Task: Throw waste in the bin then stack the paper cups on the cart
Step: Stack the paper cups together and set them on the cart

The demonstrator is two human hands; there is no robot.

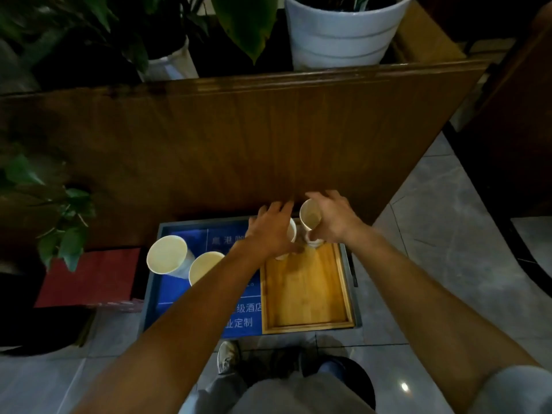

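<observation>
My right hand (334, 219) grips a white paper cup (310, 215), tilted with its mouth toward me, above the far end of a wooden tray (307, 297). My left hand (271, 231) wraps around a second paper cup (291, 234) standing on the same tray, just left of the first. Both hands nearly touch. Two more empty paper cups (167, 253) (204, 265) stand on the blue top of the cart (179, 291) to the left; my left forearm covers part of the nearer one. A small white object sits under my right hand, mostly hidden.
A brown wooden panel (239, 138) rises right behind the cart. White plant pots (340, 34) and leaves stand beyond it. A red box (92, 276) and a leafy plant (59, 222) lie left. Grey floor tiles (433, 234) spread right; my shoes (228, 355) are below.
</observation>
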